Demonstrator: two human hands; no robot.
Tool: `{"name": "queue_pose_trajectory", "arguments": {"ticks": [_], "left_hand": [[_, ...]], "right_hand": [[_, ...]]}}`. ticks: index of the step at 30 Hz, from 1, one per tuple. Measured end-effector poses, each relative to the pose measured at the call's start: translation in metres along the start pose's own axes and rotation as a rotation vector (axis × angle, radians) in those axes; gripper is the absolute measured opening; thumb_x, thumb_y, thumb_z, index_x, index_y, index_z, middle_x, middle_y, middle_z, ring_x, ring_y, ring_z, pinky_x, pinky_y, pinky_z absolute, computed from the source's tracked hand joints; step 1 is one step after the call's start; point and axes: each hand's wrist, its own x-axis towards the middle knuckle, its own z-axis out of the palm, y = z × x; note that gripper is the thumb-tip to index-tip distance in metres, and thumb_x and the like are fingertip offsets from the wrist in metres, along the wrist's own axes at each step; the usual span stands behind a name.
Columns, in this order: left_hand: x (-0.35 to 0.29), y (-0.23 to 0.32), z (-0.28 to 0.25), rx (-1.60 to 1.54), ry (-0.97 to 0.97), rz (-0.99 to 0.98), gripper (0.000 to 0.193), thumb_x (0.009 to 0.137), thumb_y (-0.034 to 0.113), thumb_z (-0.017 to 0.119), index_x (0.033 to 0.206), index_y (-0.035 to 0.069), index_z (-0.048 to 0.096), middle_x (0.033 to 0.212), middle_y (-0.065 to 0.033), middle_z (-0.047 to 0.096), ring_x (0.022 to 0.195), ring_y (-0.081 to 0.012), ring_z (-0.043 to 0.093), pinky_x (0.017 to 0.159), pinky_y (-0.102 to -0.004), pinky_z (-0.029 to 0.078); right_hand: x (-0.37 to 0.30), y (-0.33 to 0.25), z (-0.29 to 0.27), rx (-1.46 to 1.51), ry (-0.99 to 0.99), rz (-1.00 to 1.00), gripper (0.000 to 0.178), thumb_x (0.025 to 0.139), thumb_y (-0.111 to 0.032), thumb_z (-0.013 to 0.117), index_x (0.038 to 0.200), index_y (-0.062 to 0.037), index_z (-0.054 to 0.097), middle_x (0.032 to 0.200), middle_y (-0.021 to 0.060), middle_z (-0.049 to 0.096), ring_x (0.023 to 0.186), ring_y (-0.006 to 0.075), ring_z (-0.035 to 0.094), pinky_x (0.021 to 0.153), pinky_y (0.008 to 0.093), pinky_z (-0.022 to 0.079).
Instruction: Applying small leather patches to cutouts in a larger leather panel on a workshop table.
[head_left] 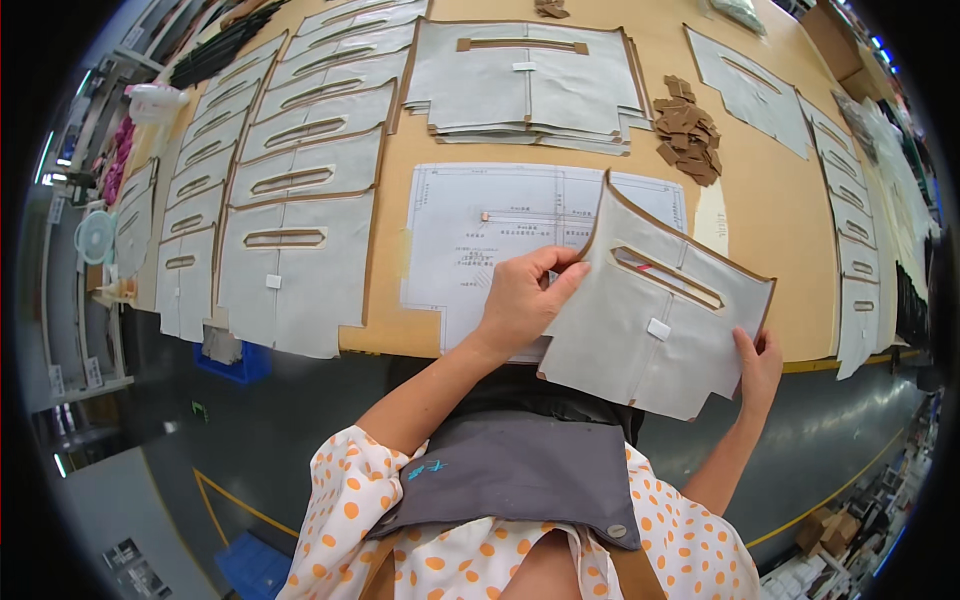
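Note:
A light grey fabric panel [610,335] with brown edging, a slanted slot and a small white tag is held up tilted in front of me. My left hand [525,295] pinches its upper left edge between thumb and fingers. Around the lower right edge, my right hand [760,368] is closed, its fingers partly behind the panel. Under and behind the panel lies a white printed pattern sheet [450,235] with line drawings, partly covered. A small brown piece [485,216] sits on the sheet. What lies behind the raised panel is hidden.
Overlapping rows of similar panels [290,225] cover the table's left. A stack of panels [520,85] lies beyond the sheet, beside a heap of small brown pieces [688,135]. More panels [850,200] line the right side. A blue bin [235,362] stands below the table's edge.

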Motion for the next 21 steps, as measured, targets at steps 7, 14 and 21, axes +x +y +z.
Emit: {"name": "queue_pose_trajectory", "arguments": {"ticks": [7, 14, 21], "left_hand": [[-0.016, 0.029, -0.048, -0.244, 0.119, -0.105, 0.018, 0.095, 0.013, 0.071, 0.106, -0.001, 0.072, 0.081, 0.0031, 0.066, 0.069, -0.0001, 0.053, 0.061, -0.0179, 0.044], [-0.019, -0.013, -0.131, -0.081, 0.355, -0.158, 0.018, 0.095, 0.012, 0.071, 0.103, -0.003, 0.071, 0.083, 0.0037, 0.066, 0.071, -0.0015, 0.056, 0.064, -0.0185, 0.046], [-0.015, -0.025, -0.133, 0.355, 0.437, -0.137, 0.018, 0.089, 0.016, 0.073, 0.098, 0.001, 0.072, 0.084, -0.0023, 0.068, 0.064, -0.0078, 0.055, 0.061, -0.0273, 0.047]], "right_hand": [[0.008, -0.037, -0.007, 0.625, -0.087, -0.182, 0.018, 0.103, -0.018, 0.064, 0.095, -0.0035, 0.057, 0.082, -0.0022, 0.056, 0.074, 0.0043, 0.047, 0.069, 0.0194, 0.041], [0.004, -0.102, 0.065, 0.548, -0.301, -0.305, 0.017, 0.102, -0.016, 0.064, 0.102, -0.0002, 0.059, 0.081, -0.0023, 0.057, 0.074, 0.0039, 0.048, 0.066, 0.0209, 0.041], [0.005, -0.119, 0.092, 0.346, -0.196, -0.318, 0.024, 0.098, -0.023, 0.069, 0.097, -0.0003, 0.062, 0.078, -0.0010, 0.056, 0.071, 0.0083, 0.047, 0.066, 0.0235, 0.042]]}}
